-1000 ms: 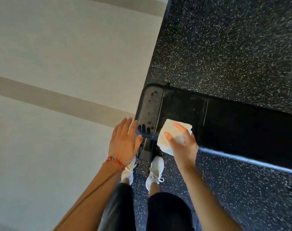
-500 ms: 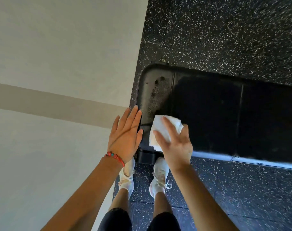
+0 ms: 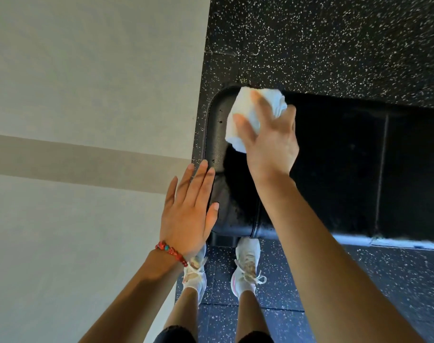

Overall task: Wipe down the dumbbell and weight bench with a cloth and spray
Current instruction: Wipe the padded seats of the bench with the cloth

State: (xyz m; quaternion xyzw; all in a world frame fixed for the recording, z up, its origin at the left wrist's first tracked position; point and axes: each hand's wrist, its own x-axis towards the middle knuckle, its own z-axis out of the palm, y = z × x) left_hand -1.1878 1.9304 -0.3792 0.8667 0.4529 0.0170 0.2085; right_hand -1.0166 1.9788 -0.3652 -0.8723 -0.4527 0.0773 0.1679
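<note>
Nearest, below the near edge of the black padded weight bench (image 3: 334,169), two white laced sneakers (image 3: 248,263) stand on dark speckled rubber flooring (image 3: 334,45). The left hand (image 3: 188,211), a red beaded bracelet (image 3: 171,252) on its wrist, lies flat with straight fingers against the bench's rounded end corner, beside the pale wall (image 3: 87,82) with its tan stripe. Farther along the bench's smooth, glossy top, the right hand (image 3: 267,137) presses a crumpled white cloth (image 3: 245,112) against the far edge, fingers spread over it and covering its near half.
</note>
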